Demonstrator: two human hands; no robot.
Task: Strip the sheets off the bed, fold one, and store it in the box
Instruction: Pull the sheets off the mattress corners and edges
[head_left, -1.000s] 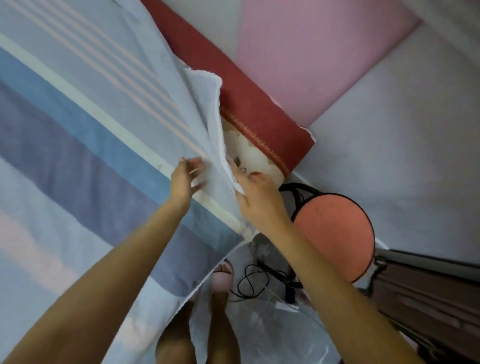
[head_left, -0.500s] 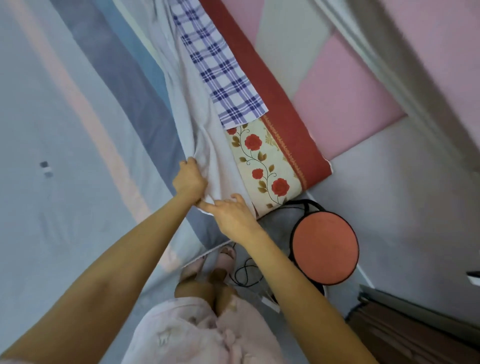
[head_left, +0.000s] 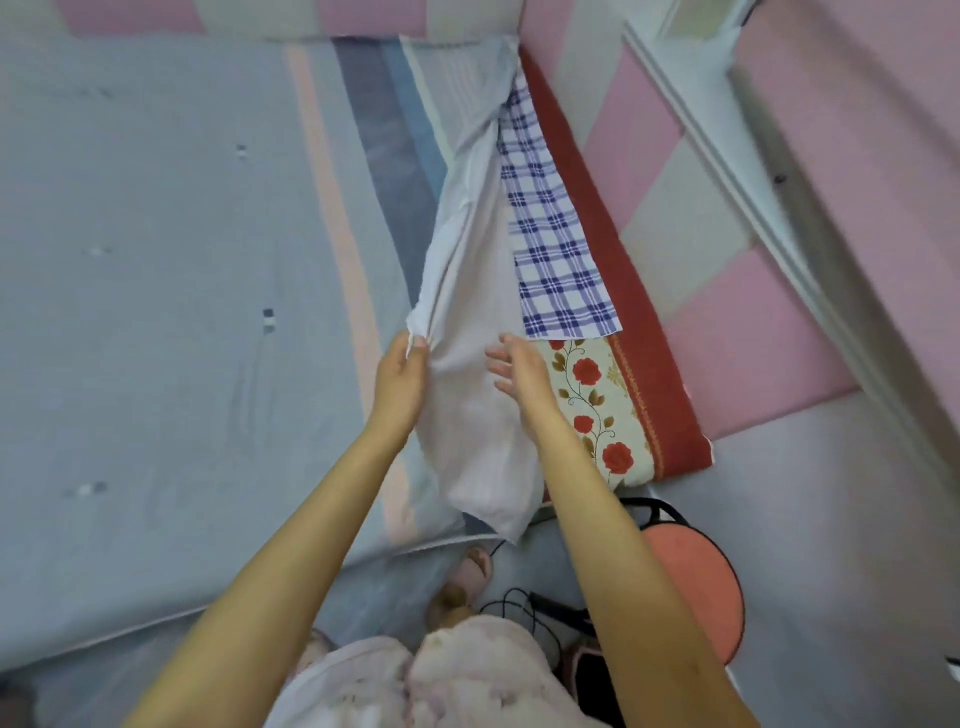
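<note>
A pale blue striped sheet (head_left: 171, 291) covers the bed. Its right edge is folded back, showing the white underside (head_left: 470, 364). My left hand (head_left: 400, 379) pinches that folded edge and lifts it. My right hand (head_left: 522, 371) hovers open just right of the white fold, fingers spread, holding nothing. Beneath the lifted edge lie a blue-and-white checked cloth (head_left: 556, 249) and a cream mattress with red roses (head_left: 597, 410) and a red border. No box is in view.
A round orange stool (head_left: 696, 587) with a black frame stands on the floor right of my feet, with black cables (head_left: 519, 608) beside it. Pink and white wall panels (head_left: 753, 312) run along the bed's right side.
My left hand has pulled the sheet edge up and further back, uncovering more checked cloth and mattress. My right hand has let go of the sheet and opened.
</note>
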